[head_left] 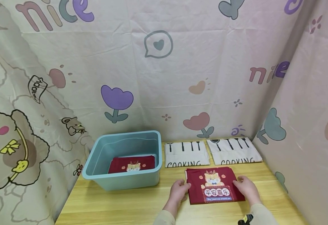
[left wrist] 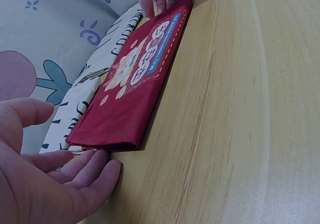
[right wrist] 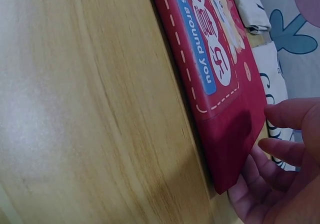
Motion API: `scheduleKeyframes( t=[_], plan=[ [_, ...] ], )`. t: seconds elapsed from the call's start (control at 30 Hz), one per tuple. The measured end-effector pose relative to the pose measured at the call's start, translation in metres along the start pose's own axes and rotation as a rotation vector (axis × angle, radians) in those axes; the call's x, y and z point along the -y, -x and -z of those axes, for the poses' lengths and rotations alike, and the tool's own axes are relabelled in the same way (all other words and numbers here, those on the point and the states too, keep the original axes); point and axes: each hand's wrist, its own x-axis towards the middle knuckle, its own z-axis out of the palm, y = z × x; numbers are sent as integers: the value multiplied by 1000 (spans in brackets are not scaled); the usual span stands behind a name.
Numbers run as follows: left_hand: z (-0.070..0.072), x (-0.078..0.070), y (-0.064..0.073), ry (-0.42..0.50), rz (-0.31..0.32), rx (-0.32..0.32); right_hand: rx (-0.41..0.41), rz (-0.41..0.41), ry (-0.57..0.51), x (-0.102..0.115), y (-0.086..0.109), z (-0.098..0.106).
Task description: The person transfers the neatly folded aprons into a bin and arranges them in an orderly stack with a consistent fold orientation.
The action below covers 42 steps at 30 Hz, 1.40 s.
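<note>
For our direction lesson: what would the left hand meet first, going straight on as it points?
Most likely the folded red cloth: the left hand points at its edge, though contact is unclear.

Red cloth (head_left: 215, 186) (cartoon-printed) lies folded flat.

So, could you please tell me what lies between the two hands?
The folded red cloth lies on the table between the left hand and the right hand; the head view shows this.
</note>
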Motion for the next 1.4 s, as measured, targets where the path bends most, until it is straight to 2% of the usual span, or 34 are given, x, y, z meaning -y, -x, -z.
scheduleKeyframes(
  t=[0.27, 0.63, 0.93, 1.03, 1.27, 1.4],
  plan=[
    [2, 1, 1, 45, 20, 15, 0, -2, -23, 3, 0, -1],
    [4, 5, -1, 195, 60, 66, 0, 17, -90, -1, -1, -2],
    [4, 3, -1, 267, 89, 68, -24, -30, -179, -6, -3, -2],
    [4, 3, -1, 272, 93, 68, -16, -55, -240, -8, -3, -3],
    [4, 5, -1, 255, 95, 62, 36, -150, -516, -13, -6, -9],
    [2, 7, -1, 230, 74, 44, 70, -167, -635, -13, -5, -12]
  ],
)
